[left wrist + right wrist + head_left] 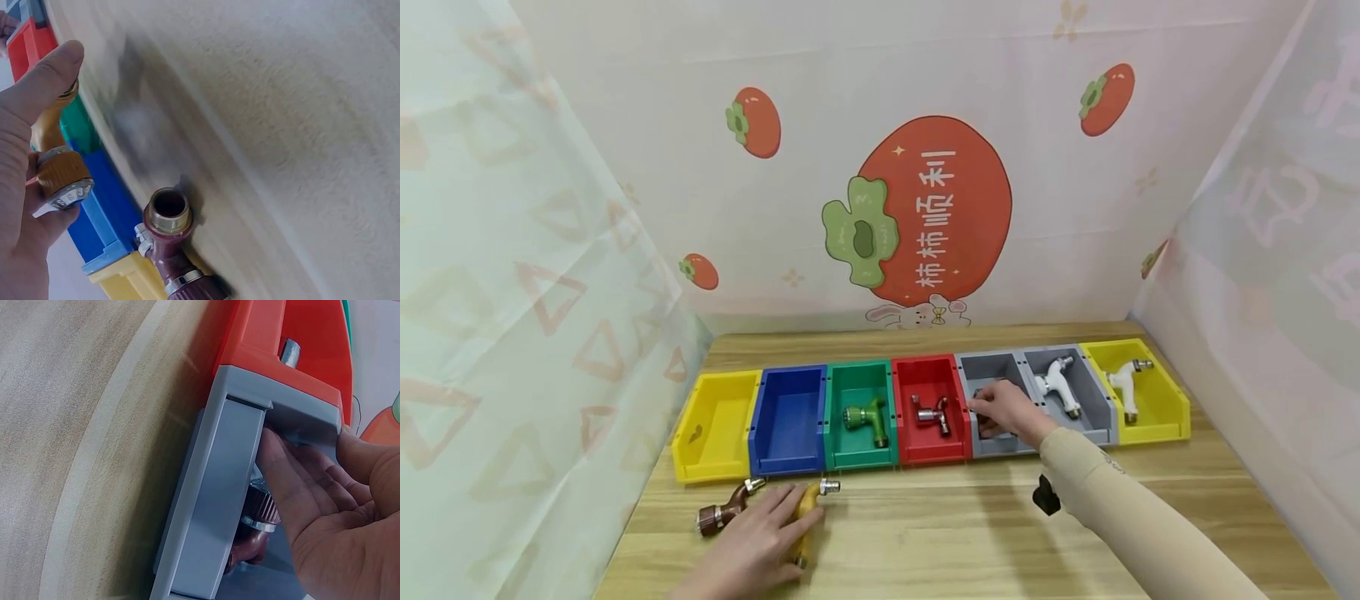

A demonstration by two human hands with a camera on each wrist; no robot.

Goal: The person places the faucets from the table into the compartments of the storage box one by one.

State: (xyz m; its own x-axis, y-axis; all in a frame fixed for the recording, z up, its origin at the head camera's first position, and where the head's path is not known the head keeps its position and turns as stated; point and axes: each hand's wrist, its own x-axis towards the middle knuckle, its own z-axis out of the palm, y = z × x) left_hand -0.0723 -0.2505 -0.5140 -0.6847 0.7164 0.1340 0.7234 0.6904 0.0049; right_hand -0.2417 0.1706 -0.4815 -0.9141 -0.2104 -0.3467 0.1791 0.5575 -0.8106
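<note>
My left hand (pixel 756 537) grips a yellow tap (pixel 806 506) just above the wooden table, fingers and thumb around its body; its ribbed knob (pixel 62 172) shows in the left wrist view. Beside that hand a brown-red tap (pixel 730 510) lies on the table. My right hand (pixel 1009 407) is inside the left grey bin (pixel 215 497). A dark red tap (pixel 251 542) lies in this bin below the right fingers. Those fingers are nearly straight, with the thumb apart from them at the bin's rim, and nothing shows between them.
Bins stand side by side along the table's back. The green bin (pixel 859 460) holds a green tap (pixel 871 419), the red bin (pixel 934 452) a small chrome-and-dark tap (pixel 934 415). White taps lie in the right grey bin (pixel 1101 417) and the right yellow bin (pixel 1157 432).
</note>
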